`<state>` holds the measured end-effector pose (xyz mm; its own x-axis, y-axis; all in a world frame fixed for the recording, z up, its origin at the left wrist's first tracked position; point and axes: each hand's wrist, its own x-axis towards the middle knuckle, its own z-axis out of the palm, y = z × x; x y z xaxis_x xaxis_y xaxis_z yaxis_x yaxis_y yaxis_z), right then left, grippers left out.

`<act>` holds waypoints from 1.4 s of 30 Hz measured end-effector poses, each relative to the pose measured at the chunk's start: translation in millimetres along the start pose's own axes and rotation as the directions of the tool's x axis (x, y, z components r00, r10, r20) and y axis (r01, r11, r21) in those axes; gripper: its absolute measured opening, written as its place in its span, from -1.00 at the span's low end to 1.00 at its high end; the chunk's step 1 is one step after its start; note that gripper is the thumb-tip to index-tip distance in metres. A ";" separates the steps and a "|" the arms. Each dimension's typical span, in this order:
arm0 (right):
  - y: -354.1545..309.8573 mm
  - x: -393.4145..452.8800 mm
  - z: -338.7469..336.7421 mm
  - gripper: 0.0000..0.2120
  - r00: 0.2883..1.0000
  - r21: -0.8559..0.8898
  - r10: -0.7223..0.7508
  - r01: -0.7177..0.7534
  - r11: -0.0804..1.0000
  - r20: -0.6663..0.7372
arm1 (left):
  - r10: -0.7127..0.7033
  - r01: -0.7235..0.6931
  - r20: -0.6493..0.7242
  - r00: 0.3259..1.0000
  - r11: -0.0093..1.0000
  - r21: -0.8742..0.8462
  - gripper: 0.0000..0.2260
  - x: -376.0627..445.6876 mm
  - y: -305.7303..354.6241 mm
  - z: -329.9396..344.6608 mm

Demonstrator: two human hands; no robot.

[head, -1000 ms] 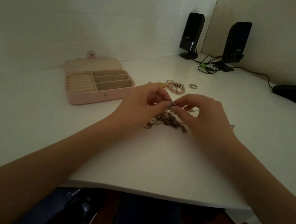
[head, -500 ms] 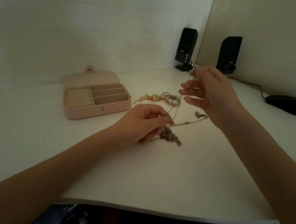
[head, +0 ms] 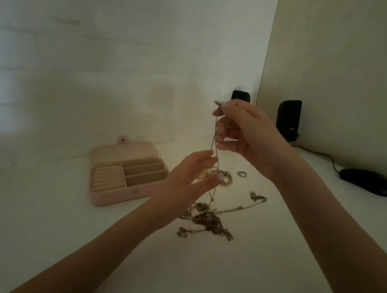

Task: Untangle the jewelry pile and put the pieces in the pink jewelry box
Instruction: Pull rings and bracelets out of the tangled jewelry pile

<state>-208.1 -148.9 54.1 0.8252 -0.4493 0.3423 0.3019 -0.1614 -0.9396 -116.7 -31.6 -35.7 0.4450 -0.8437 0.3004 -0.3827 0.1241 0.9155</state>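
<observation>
On the white desk (head: 52, 238), the open pink jewelry box (head: 127, 174) lies left of the tangled metal chain pile (head: 205, 219), the two black speakers (head: 288, 119) and black computer mouse (head: 366, 181) behind at right.

A: What is the person wearing on the arms?

B: Nothing. Both forearms are bare up to the frame's lower edge, with no sleeve showing.

A: And the nails?

B: The left hand (head: 191, 173) and right hand (head: 245, 136) have longish nails with a pale, light polish. The dim light hides finer detail.
</observation>
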 end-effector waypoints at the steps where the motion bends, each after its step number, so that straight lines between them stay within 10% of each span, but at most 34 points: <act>1: 0.3 1.0 1.8 -0.84 1.000 -0.019 -0.007 0.007 1.000 0.009 | -0.010 0.012 0.024 1.000 0.996 -0.087 -0.63 3.7 6.2 5.3; 11: -22.7 9.7 -35.3 -0.87 0.928 0.045 -0.061 0.083 0.996 -0.367 | -0.079 0.054 -0.072 0.994 0.951 -0.304 -0.72 4.9 -21.1 -12.8; 28: 29.9 -22.9 -10.6 -0.92 0.882 0.412 0.306 -0.145 0.899 -0.358 | -0.252 0.185 -0.281 0.926 0.952 -0.244 -0.81 -79.4 -19.2 -78.7; 33: 51.6 -36.8 36.2 -0.91 0.893 -0.011 0.201 -0.225 0.974 -0.402 | -0.207 0.269 -0.420 0.884 0.958 0.096 -0.81 -117.4 -18.9 -128.9; 37: 80.9 -38.3 78.9 -0.88 0.974 -0.558 0.046 -0.166 0.813 -0.223 | -0.160 0.343 -0.534 0.830 0.902 0.263 -0.83 -151.3 -22.4 -185.5; 42: 109.8 -30.8 125.8 -0.87 0.999 -0.694 0.039 -0.017 0.720 0.016 | -0.130 0.406 -0.605 0.786 0.846 0.347 -0.82 -182.2 -25.0 -222.0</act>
<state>-140.4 -42.2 -59.3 0.8436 -0.4414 0.3058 -0.1278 -0.7182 -0.6840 -8.5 235.0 -53.9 0.8888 -0.3633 0.2793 -0.4236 -0.4186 0.8033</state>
